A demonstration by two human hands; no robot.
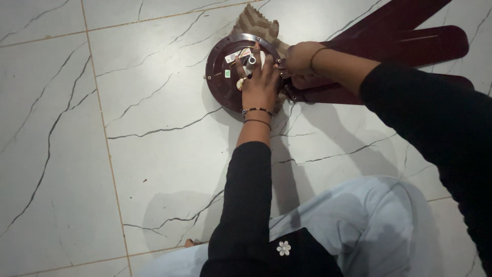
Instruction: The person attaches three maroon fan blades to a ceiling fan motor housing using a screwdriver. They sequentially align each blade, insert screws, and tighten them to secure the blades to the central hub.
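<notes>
Because the ceiling fan motor [228, 72] lies loose on the tiled floor [154, 164] over a brown cloth [256, 23], I judge it could skid or rock if I lean too hard, and the thin wires by the centre shaft [249, 61] could snag. My left hand [260, 84] rests flat on the motor housing at about four o'clock from the shaft, fingers [256, 54] spread and unclenched, pressing rather than gripping. My right hand [300, 59] sits at three o'clock, fingers curled tight around the bracket where the maroon blades [410, 43] meet the motor.
</notes>
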